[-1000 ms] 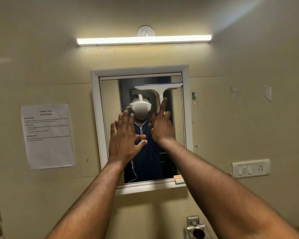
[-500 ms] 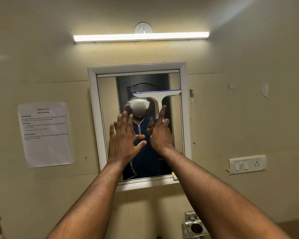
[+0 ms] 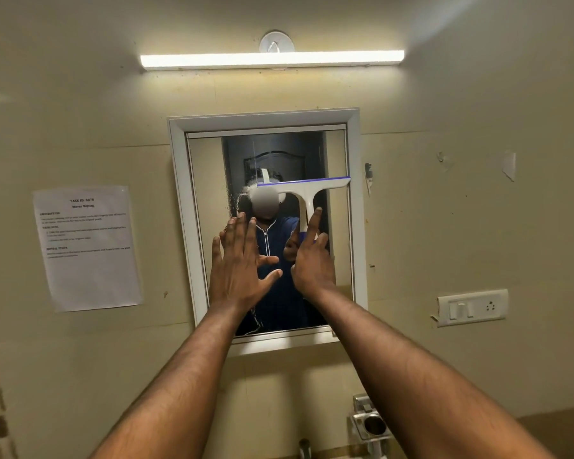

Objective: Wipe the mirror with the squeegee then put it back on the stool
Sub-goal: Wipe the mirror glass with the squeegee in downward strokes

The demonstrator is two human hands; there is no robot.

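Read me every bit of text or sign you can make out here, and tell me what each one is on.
"TASK ID: 3078" stands at the top of the paper notice taped to the wall left of the mirror.
"Mirror Wiping" stands just under it.
The notice's bold section headings and body lines are too small and blurred to read.
The squeegee and switch plate show no text.

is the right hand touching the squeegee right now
Touching. The head view shows the right hand wrapped around the squeegee handle, its index finger lying flat along the white stem.
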